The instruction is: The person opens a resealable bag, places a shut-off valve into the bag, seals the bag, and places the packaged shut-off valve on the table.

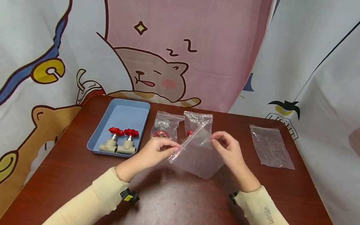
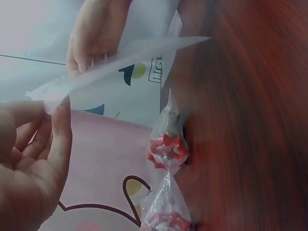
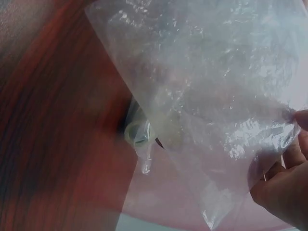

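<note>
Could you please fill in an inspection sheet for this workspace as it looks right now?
Surface: dark red-brown wooden table.
Job's things: empty clear zip bag held up off the table between both hands; blue tray holding two red-handled valves.
Clutter: two sealed bags with a valve in each behind the hands; spare empty bag lying flat on the right.
Grippers: left hand pinches one end of the bag's top edge, right hand pinches the other.
Cables: nothing seen.
Surroundings: cartoon-printed cloth backdrop around the table.
</note>
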`<state>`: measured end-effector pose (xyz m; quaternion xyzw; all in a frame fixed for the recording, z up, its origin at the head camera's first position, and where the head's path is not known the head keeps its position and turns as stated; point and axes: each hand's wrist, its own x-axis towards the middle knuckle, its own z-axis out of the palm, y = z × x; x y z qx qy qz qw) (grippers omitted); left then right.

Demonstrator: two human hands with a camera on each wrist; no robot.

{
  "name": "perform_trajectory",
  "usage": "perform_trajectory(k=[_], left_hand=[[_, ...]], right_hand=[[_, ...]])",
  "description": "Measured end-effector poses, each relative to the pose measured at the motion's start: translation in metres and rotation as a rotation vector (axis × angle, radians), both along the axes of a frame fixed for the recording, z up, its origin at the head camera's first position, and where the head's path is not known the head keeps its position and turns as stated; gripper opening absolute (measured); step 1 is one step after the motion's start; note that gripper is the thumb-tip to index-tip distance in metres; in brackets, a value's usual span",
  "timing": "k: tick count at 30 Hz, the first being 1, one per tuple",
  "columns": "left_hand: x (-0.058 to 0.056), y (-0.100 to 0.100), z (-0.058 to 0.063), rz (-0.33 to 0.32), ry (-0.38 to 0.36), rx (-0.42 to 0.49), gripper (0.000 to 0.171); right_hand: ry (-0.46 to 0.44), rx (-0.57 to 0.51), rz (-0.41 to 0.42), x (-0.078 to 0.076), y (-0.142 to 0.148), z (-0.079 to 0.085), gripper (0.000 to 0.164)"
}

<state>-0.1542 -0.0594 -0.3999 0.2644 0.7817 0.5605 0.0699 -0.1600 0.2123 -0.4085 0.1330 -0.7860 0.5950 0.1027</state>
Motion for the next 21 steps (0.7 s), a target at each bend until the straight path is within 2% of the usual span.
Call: perform_trajectory(k=[3, 5, 9, 11, 13, 15, 18, 21], left_hand=[[0.000, 0.001, 0.001, -0.011, -0.058, 0.028, 0.017], [0.001, 0.002, 0.002, -0.003, -0.077, 0.034, 0.016], [0.001, 0.006, 0.000, 0.039, -0.087, 0.028, 0.013], [0.002, 0.008, 0.000, 0.062, -0.086, 0.026, 0.011], [0.003, 0.010, 0.000, 0.079, -0.079, 0.027, 0.011], [0.005, 0.011, 0.000, 0.094, -0.066, 0.017, 0.010], [0.007, 0.014, -0.001, 0.107, -0.035, -0.012, 0.007], [0.008, 0.017, -0.001, 0.109, 0.000, -0.042, 0.006]], right_hand=[[0.020, 0.059, -0.023, -0.002, -0.001, -0.004, 0.011], [0.058, 0.152, -0.071, -0.002, -0.003, -0.004, 0.015], [0.235, 0.326, -0.220, 0.000, -0.011, -0.001, 0.025], [0.312, 0.340, -0.266, 0.003, -0.016, 0.003, 0.023], [0.334, 0.321, -0.253, 0.007, -0.022, 0.008, 0.016], [0.312, 0.314, -0.200, 0.011, -0.028, 0.013, 0.011], [0.228, 0.325, -0.107, 0.016, -0.037, 0.017, 0.007], [0.157, 0.343, -0.054, 0.018, -0.042, 0.018, 0.005]])
